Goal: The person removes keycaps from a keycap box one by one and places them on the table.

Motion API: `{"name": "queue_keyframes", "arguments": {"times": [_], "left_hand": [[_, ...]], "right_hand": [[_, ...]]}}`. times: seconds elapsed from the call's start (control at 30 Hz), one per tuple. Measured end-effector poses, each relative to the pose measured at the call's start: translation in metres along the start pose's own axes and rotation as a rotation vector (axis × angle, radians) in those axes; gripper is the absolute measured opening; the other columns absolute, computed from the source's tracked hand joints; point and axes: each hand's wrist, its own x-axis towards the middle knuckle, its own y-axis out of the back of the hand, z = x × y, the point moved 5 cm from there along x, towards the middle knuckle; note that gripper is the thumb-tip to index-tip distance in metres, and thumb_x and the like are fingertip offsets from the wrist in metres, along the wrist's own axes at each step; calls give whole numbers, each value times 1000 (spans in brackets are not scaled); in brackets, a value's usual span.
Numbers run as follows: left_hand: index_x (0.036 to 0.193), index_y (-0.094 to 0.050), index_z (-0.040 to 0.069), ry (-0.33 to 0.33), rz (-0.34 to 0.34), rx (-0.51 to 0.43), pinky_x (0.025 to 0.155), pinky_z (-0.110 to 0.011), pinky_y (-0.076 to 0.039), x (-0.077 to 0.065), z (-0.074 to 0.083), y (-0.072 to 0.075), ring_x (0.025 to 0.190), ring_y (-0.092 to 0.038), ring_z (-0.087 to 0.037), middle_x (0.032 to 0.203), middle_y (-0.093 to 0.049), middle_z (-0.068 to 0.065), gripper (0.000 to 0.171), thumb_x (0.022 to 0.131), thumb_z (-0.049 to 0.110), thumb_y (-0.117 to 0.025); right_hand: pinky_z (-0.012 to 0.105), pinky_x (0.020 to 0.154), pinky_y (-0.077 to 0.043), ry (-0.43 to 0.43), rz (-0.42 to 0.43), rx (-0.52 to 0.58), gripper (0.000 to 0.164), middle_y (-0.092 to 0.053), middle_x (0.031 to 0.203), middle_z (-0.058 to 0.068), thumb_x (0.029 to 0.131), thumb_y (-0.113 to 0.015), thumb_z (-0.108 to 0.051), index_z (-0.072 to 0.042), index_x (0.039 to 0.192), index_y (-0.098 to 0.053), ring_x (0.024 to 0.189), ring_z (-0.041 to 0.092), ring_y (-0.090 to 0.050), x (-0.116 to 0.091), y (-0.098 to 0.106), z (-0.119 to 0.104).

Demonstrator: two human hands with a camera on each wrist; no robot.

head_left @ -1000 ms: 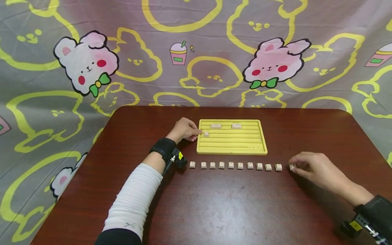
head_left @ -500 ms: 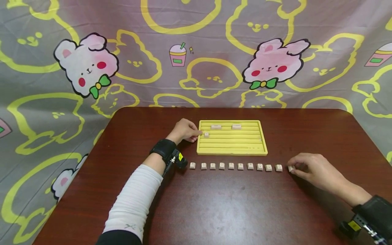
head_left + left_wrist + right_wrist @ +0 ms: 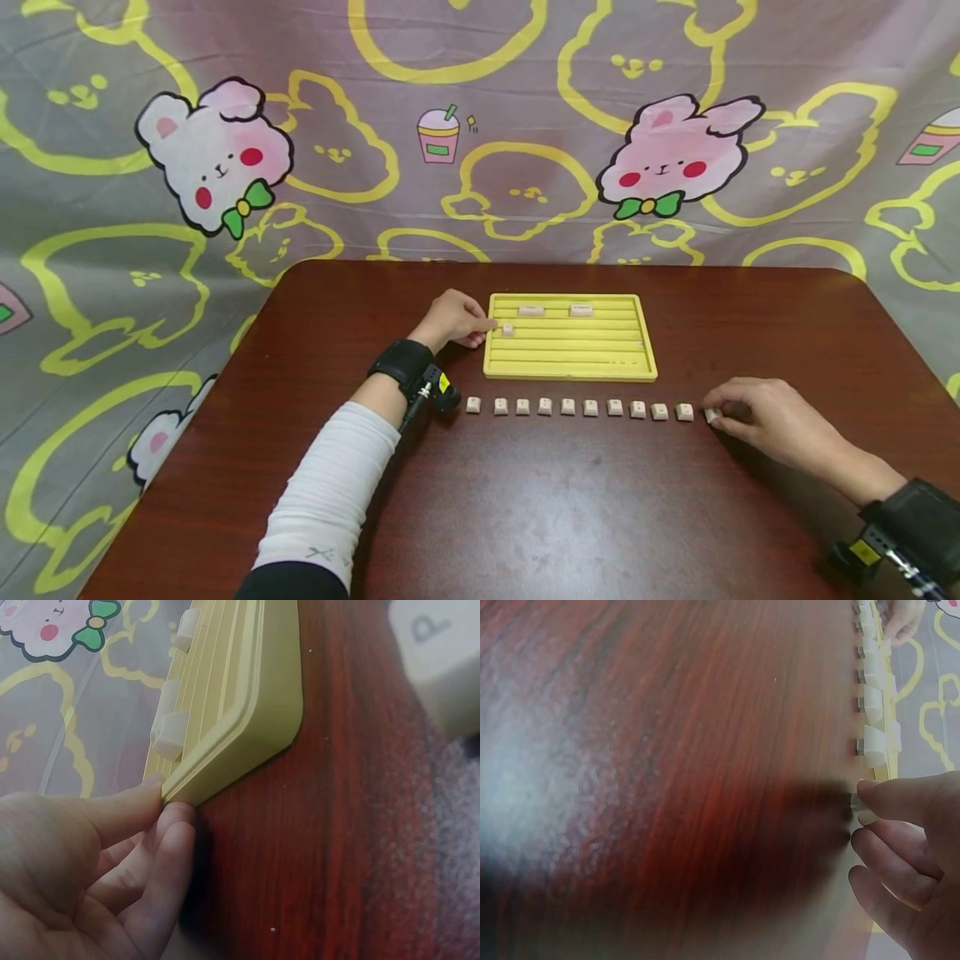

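My left hand [image 3: 455,318] pinches the left edge of a yellow ridged tray [image 3: 570,367] between thumb and fingers, as the left wrist view shows up close. Three pale keycaps lie in the tray: two wide ones, a left wide keycap [image 3: 531,311] and a right wide keycap [image 3: 581,311], in the upper row, and a small keycap [image 3: 507,331] below them at the left. My right hand [image 3: 776,418] pinches another small keycap [image 3: 711,413] at the right end of a row on the table. In the right wrist view the fingers mostly cover that keycap.
Several small keycaps stand in a spaced line in front of the tray, from the leftmost keycap [image 3: 473,405] to one [image 3: 684,412] beside my right hand. A keycap marked P [image 3: 435,645] looms close in the left wrist view. A patterned cloth [image 3: 525,108] hangs behind the brown table [image 3: 525,517].
My right hand has shifted slightly left with its keycap, closer to the end of the row. The left hand keeps its grip on the tray edge.
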Motion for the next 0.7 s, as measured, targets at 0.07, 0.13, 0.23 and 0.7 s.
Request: {"name": "queue_keyframes", "arguments": {"times": [0.07, 0.13, 0.23, 0.7], "left_hand": [[94, -72, -2, -3, -3, 1, 60, -26, -62, 0, 0, 0, 57, -65, -11, 71, -66, -6, 19, 89, 16, -75], [94, -72, -2, -3, -6, 3, 60, -26, -62, 1, 0, 0, 57, -65, -11, 71, -66, -6, 18, 89, 16, -75], [94, -72, -2, 2, -11, -3, 60, -26, -62, 2, 0, 0, 57, -64, -11, 71, -66, -6, 18, 89, 16, -75], [93, -73, -1, 15, -8, 12, 63, -28, -63, 1, 1, 0, 57, -65, -12, 70, -66, -6, 19, 90, 18, -75]], "right_hand": [[25, 63, -55, -6, -7, -1, 19, -70, 91, -10, 81, -82, -13, -21, 96, -75, 77, 2, -62, 0, 0, 0], [25, 63, -55, -11, -14, 0, 19, -70, 91, -10, 81, -82, -14, -21, 97, -75, 77, 3, -62, 1, -1, 1], [26, 63, -55, -11, -15, -7, 19, -70, 91, -10, 81, -82, -14, -21, 97, -75, 77, 3, -62, 1, -1, 1], [25, 64, -56, 16, 10, -6, 22, -70, 91, -11, 79, -83, -13, -21, 98, -74, 78, 3, -64, 0, 1, 1]]}}
